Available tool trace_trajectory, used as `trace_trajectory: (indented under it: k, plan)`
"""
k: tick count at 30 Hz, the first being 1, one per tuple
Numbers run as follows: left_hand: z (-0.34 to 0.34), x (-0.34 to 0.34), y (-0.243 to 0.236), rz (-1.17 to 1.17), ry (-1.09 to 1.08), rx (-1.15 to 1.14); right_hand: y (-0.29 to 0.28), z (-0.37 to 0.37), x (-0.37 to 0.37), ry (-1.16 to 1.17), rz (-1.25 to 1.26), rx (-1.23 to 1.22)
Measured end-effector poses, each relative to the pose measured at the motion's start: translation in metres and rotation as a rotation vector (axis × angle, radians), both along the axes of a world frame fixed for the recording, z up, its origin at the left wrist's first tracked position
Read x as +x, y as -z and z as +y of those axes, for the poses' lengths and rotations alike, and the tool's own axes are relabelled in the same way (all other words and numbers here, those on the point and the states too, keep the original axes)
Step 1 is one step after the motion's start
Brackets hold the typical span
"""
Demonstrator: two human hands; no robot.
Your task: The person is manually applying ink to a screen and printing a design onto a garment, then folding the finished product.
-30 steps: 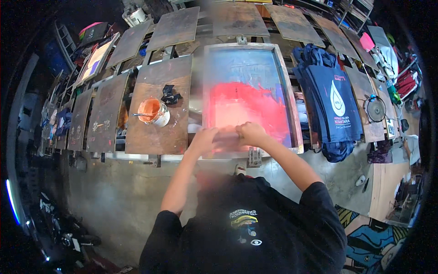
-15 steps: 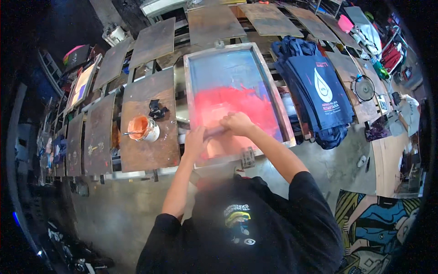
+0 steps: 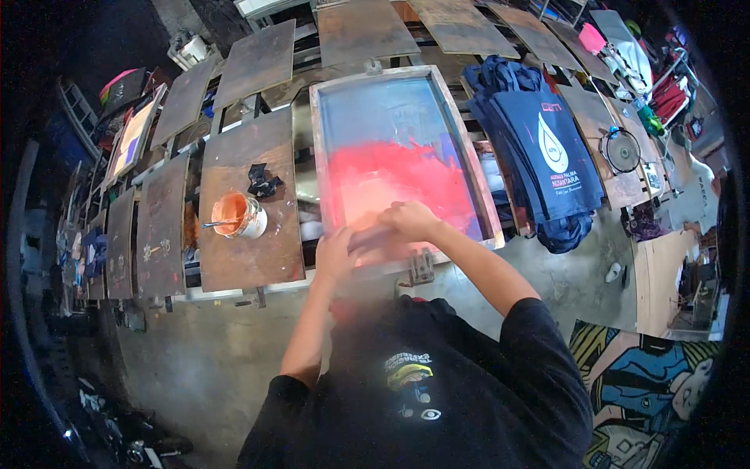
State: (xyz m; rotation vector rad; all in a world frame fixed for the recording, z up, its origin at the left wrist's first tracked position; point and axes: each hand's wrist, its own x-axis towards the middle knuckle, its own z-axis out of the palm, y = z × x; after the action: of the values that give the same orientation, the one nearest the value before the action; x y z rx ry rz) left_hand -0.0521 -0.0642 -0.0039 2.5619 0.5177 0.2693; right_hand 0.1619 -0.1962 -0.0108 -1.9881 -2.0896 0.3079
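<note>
Both my hands grip a squeegee (image 3: 370, 238) near the close end of a framed printing screen (image 3: 316, 141). My left hand (image 3: 336, 254) is closed on its left end, over the frame's near left corner. Closed on the right part is my right hand (image 3: 412, 221), with the arm reaching in from the lower right. Bright red-pink ink (image 3: 383, 166) covers the near half of the mesh, with a ragged far edge. Beyond it the mesh looks blue. The squeegee's blade is hidden beneath my hands. A metal clamp (image 3: 422, 267) sits at the frame's near edge.
On the board (image 3: 234, 152) to the left stand a white tub (image 3: 251, 221) with orange ink and a handle sticking out, and a crumpled black piece (image 3: 264, 181). Navy tote bags (image 3: 539, 180) lie stacked on the right. More boards (image 3: 367, 35) fan out around the press.
My hands have drawn the squeegee a little closer to me, toward the screen's near end. The view has shifted slightly, and both hands keep their grip.
</note>
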Motion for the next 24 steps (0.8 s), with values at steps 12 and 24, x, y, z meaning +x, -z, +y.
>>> trace_trajectory:
  k: [12,24]
  plan:
    - [0.022,0.019,-0.013,-0.066,0.024,0.223,0.001,-0.002,-0.023,0.274,-0.074,0.172]
    - [0.006,0.161,-0.021,-0.068,0.549,0.459,-0.021,-0.066,-0.01,0.984,0.111,-0.031]
